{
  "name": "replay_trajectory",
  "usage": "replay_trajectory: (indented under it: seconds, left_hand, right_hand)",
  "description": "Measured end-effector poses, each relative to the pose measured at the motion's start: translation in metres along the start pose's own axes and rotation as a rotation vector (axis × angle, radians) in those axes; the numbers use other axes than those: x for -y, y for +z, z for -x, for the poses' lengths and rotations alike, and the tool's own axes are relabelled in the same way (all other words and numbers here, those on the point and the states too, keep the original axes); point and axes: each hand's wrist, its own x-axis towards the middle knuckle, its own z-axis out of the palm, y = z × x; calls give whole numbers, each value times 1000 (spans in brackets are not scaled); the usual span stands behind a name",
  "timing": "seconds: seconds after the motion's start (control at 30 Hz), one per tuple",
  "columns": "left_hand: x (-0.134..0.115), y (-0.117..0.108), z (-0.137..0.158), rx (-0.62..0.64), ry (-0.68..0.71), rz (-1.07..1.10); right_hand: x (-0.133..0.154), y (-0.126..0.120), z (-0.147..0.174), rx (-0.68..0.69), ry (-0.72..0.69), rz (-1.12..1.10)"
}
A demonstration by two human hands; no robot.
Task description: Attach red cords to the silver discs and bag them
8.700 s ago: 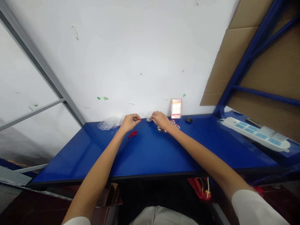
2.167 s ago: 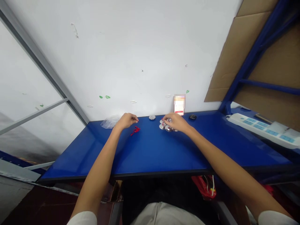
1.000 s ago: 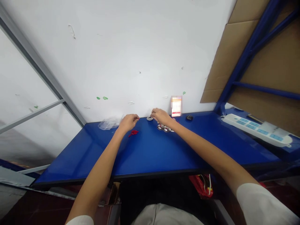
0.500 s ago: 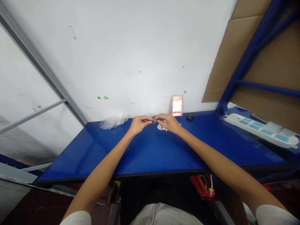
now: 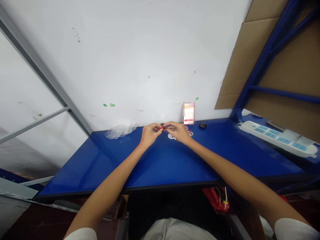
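Near the back of the blue table, my left hand pinches a small red piece. Fingertip to fingertip with it, my right hand is closed at the piece's right end, on a small part too tiny to name. Beneath and beside my right hand lie several small round metallic discs with red bits, among them a disc on the left and another disc on the right. My right hand hides some of these.
A clear plastic bag lies at the back left. Behind my right hand a phone leans on the white wall. A small black object sits right of it. At far right is a white power strip.
My fingers have shifted slightly around the red piece, which shows more now. My right hand has moved a little, uncovering more of the discs on its right.
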Motion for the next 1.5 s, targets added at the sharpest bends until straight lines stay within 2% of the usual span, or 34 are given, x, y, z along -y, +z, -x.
replay_trajectory:
  seconds: [0.27, 0.53, 0.83, 1.17, 1.4, 1.5]
  left_hand:
    - [1, 4, 2, -53, 1, 59]
    - [0, 7, 2, -78, -97, 196]
    - [3, 3, -3, 60, -195, 517]
    - [7, 1, -3, 100, -235, 578]
    - [15, -1, -3, 208, -280, 676]
    - [16, 0, -3, 209, -296, 690]
  right_hand:
    - [0, 5, 1, -12, -16, -57]
    - [-5, 8, 0, -11, -67, -84]
    - [-3, 7, 0, -40, -127, -69]
    - [-3, 8, 0, -47, -141, -87]
    - [-2, 1, -1, -109, -137, -47]
    - [-3, 1, -1, -108, -129, -58]
